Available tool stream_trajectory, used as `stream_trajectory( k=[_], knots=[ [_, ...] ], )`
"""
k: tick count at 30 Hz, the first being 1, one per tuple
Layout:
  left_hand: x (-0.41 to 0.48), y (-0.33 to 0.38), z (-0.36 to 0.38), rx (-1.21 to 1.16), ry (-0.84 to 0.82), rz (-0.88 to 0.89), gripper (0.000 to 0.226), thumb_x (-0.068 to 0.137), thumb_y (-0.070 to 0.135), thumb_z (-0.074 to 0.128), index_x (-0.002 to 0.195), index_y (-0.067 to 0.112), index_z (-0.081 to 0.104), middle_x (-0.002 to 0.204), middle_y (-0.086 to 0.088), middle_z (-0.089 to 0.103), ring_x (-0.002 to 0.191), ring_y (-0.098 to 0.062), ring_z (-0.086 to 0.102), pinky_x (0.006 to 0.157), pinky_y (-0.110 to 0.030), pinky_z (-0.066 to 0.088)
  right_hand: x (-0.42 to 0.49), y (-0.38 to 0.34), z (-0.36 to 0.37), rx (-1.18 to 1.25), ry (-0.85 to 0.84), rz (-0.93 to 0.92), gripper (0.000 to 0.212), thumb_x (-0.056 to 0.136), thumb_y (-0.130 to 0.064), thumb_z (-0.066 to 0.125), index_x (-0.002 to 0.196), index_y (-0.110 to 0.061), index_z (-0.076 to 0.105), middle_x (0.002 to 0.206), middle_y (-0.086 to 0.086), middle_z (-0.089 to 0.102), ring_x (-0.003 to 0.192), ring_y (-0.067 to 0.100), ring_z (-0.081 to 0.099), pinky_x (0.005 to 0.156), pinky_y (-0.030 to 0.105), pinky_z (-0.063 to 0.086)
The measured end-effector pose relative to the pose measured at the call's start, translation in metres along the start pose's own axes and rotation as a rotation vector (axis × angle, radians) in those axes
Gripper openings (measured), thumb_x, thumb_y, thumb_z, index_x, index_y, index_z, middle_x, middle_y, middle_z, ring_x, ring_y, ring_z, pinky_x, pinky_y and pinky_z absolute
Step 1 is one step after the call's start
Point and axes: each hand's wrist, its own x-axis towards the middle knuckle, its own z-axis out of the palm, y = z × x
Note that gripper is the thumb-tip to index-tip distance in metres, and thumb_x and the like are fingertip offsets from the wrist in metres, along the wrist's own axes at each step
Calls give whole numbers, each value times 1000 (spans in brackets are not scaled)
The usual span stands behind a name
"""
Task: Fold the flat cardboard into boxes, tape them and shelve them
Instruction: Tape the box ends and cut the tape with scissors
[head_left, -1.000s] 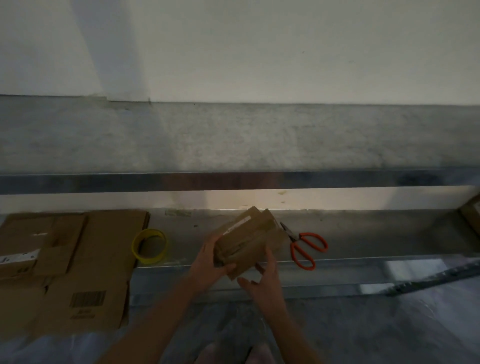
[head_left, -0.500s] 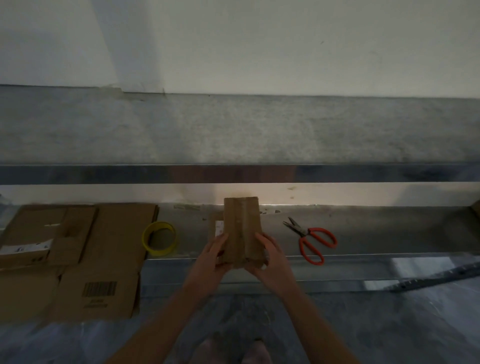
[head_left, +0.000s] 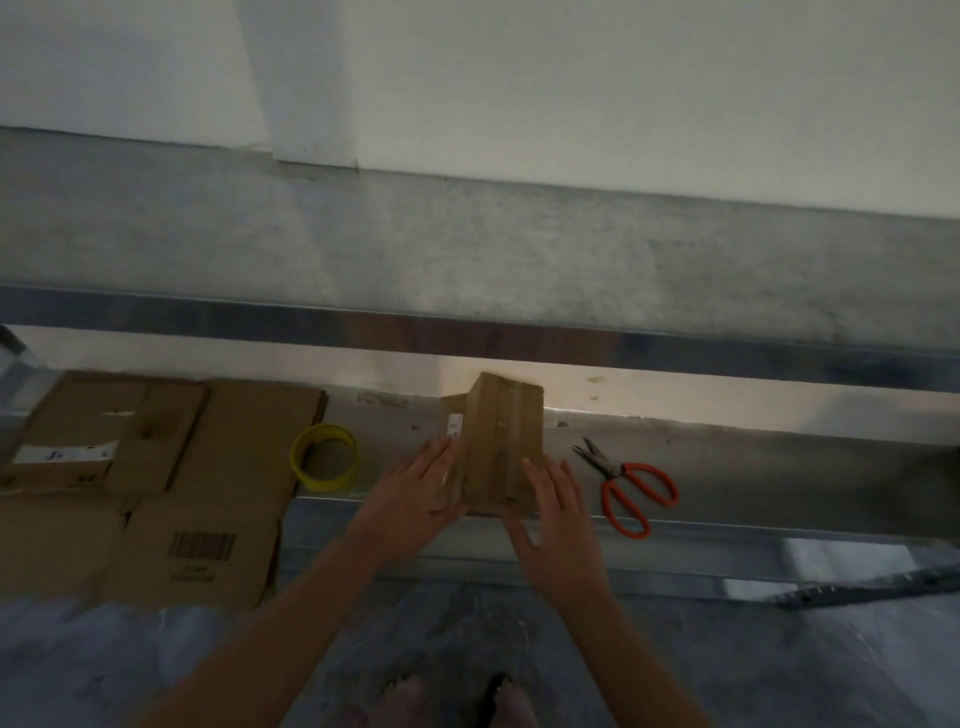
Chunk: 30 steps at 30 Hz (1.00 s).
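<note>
A small brown cardboard box (head_left: 501, 441) with a white label stands upright on the lower metal shelf (head_left: 779, 483), near its front edge. My left hand (head_left: 415, 493) lies flat against the box's left side, fingers stretched out. My right hand (head_left: 556, 525) touches the box's lower right side with spread fingers, thumb by the front corner. The box is held between both hands. Flat cardboard sheets (head_left: 208, 467) lie stacked at the left end of the shelf, one showing a barcode.
A yellow tape roll (head_left: 324, 457) sits left of the box, beside the cardboard. Orange-handled scissors (head_left: 631, 488) lie to its right. An upper shelf (head_left: 467, 270) runs across above, against a pale wall. My bare feet (head_left: 457, 701) stand on plastic sheeting.
The box was turned from tilted to upright and carried forward to the shelf's front edge. My fingers have flattened and spread along its sides.
</note>
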Motion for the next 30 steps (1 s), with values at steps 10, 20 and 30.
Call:
stream_trajectory(
  k=[10, 20, 30],
  knots=[
    [-76, -111, -51, 433, 2, -9, 73, 88, 53, 20, 147, 13, 38, 153, -6, 35, 142, -33, 30, 114, -50, 26, 6, -101, 61, -109, -136, -324, 57, 100, -39, 41, 153, -23, 27, 160, 3, 25, 151, 24, 10, 122, 43, 15],
    [-49, -158, -39, 289, -62, 141, 39, 95, 31, 51, 130, 14, 56, 131, -8, 58, 131, -28, 47, 115, -43, 24, 58, -139, 137, -209, -227, 51, 37, 97, -38, 47, 131, -25, 53, 142, 0, 43, 132, 23, 37, 107, 35, 34],
    [-51, -161, -54, 206, 98, 241, 14, 81, 20, 73, 94, 17, 68, 89, 0, 68, 88, -22, 66, 93, -33, 48, 63, -147, 128, -191, -255, 35, 19, 101, -23, 42, 112, -16, 56, 115, 4, 58, 108, 22, 50, 91, 33, 40]
  ],
)
